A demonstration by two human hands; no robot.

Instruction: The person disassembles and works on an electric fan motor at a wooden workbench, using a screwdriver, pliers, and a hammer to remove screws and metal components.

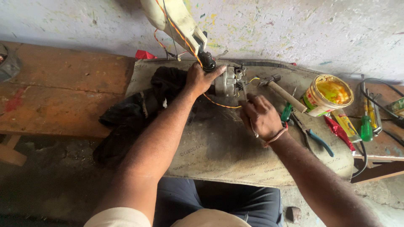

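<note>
The small metal motor assy point(227, 80) was gripped at its left end by the closed left hand point(201, 79), w/ the fisted right hand point(261, 115) (contents unclear, poss. a tool) just right & nearer.

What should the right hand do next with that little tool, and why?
Probably ease the thin tool forward onto the metal motor part. The left hand already grips and steadies that part on the grey mat, while the right hand holds the tool just short of it, beside the orange wire.
</note>
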